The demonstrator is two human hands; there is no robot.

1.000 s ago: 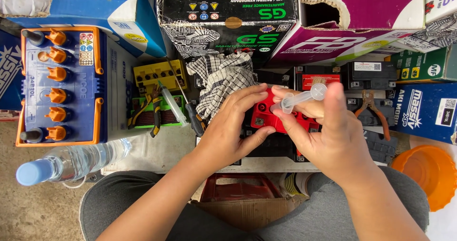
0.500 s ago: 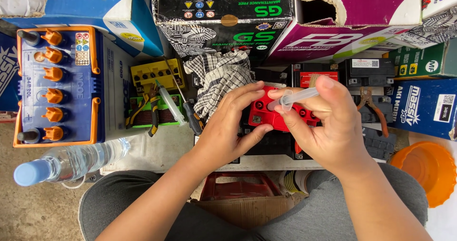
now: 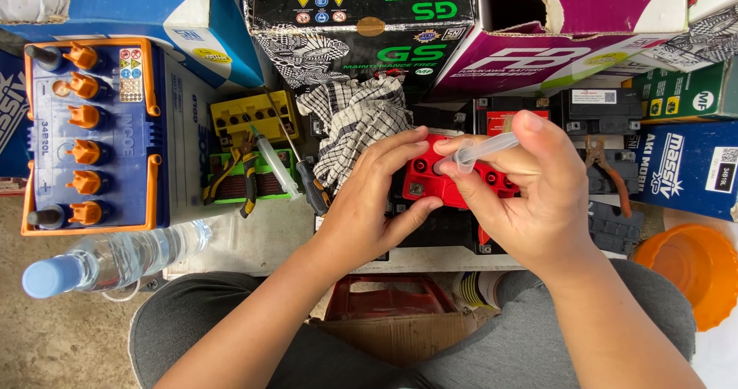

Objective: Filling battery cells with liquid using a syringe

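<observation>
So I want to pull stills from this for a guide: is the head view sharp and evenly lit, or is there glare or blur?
Head view: soft, even daylight with faint shadows; both the left hand and right hand look sharp; the clear syringe over the red battery is readable; mild shine on the water bottle; slight wide-angle bending at the edges.

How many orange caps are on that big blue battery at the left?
6 orange caps, in a column down the blue battery. None seem hidden.
</observation>
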